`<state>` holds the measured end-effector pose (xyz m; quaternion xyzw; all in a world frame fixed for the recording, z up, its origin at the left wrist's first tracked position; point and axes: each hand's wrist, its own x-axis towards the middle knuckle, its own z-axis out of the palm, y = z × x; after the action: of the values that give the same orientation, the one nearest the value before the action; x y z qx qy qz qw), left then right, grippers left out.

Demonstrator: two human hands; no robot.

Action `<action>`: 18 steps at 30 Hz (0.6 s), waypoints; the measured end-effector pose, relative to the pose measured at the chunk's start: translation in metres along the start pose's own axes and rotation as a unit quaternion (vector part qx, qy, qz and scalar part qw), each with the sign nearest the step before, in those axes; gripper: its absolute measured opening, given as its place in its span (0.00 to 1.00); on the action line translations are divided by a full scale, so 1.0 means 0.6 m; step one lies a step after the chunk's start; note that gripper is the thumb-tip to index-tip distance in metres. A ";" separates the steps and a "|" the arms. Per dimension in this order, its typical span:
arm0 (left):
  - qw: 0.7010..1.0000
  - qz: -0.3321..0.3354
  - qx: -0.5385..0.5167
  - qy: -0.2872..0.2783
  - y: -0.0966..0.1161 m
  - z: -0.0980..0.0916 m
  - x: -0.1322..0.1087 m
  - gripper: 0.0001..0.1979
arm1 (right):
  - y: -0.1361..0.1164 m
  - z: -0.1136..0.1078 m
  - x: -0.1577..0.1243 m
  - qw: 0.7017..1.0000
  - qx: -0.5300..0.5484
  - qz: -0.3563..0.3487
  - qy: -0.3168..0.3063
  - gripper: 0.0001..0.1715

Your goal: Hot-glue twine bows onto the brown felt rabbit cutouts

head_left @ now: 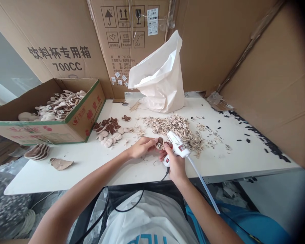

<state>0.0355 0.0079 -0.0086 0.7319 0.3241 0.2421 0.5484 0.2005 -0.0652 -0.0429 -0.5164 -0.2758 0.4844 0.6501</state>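
The glue gun (177, 145) is before the string pile (171, 124), the bag (165, 88) behind it, the carton (80, 123) far left.

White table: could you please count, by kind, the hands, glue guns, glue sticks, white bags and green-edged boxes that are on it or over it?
Left hand and right hand: 2
Glue gun: 1
Glue stick, sticking out of the gun: 1
White bag: 1
Green-edged box: 1
Total: 6
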 end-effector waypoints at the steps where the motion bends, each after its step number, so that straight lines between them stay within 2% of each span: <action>1: 1.000 0.006 0.000 0.003 0.002 0.000 -0.001 0.30 | 0.000 0.000 0.000 1.000 0.002 -0.002 -0.001 0.22; 5: 0.999 0.033 0.015 -0.013 0.010 0.000 -0.004 0.25 | 0.000 0.001 0.001 1.000 0.006 -0.014 -0.001 0.21; 13: 0.998 0.056 0.020 -0.023 0.013 0.001 -0.004 0.26 | 0.000 -0.002 0.003 1.000 -0.003 -0.005 -0.022 0.21; 16: 0.999 0.043 0.031 0.005 0.008 0.001 -0.002 0.24 | -0.002 -0.001 0.002 1.000 0.000 -0.002 -0.006 0.21; 18: 0.998 0.045 0.028 0.047 0.005 0.000 -0.002 0.21 | -0.003 0.001 0.000 1.000 0.004 0.002 0.002 0.21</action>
<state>0.0356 0.0066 -0.0058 0.7484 0.3232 0.2913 0.5006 0.2010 -0.0648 -0.0409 -0.5156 -0.2715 0.4858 0.6515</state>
